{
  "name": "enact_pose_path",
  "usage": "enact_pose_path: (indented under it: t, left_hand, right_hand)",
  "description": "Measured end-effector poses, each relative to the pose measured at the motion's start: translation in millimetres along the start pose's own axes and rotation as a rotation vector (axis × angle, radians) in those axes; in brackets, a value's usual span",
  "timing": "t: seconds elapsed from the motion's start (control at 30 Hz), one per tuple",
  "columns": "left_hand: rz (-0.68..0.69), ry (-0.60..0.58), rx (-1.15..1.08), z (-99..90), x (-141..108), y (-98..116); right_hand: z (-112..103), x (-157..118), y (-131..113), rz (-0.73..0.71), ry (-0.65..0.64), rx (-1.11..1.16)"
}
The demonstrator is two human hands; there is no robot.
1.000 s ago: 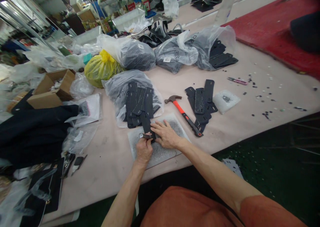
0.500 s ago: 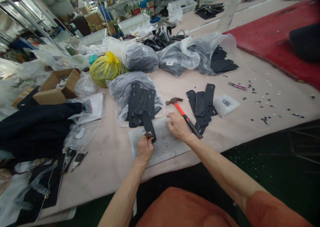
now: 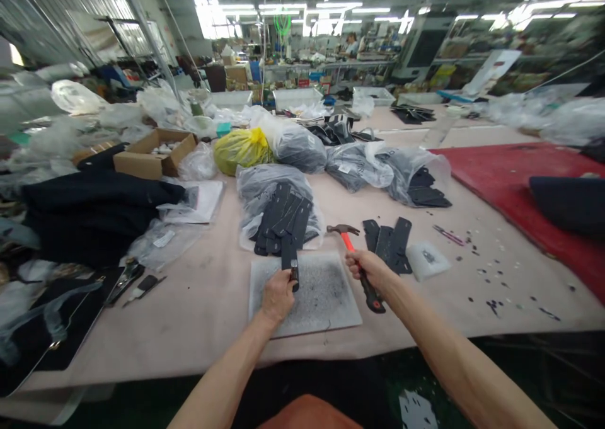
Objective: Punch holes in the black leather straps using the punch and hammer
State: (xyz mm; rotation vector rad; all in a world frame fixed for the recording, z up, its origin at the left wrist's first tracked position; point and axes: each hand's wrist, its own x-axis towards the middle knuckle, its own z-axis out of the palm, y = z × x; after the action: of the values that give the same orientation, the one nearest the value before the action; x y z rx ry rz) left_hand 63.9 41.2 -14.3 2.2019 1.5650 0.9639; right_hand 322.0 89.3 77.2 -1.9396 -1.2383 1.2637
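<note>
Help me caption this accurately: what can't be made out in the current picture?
All in the head view:
Metal tool, lower end: lost against the dark strip and the left hand; contact can't be judged.
Hammer, part of its handle: covered by the right hand.
Dark item on the red board: cut off by the right edge.
Front plastic bag, lettering: too blurred to read.
Scattered bits: too small to identify.
</note>
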Motion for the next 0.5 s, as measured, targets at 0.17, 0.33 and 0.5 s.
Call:
enact_pose_path:
  t: [0.17, 0.33, 0.5]
  left_hand:
    - [0.020, 0.001, 0.005, 0.2, 1.1, -1.1]
    - [0.047, 0.019, 0.019, 1.0, 1.6, -2.2]
    - [0.039, 0.029, 0.025, 3.0, 0.7, -4.1]
  right_hand:
    - [-9.5, -78.6, -29.8, -0.387, 0.231, 0.027]
    - [-13.5, -125.4, -46.3, -0.726, 0.235, -0.647]
    - [-19.0, -138.6, -67.5, -0.790, 0.239, -0.791]
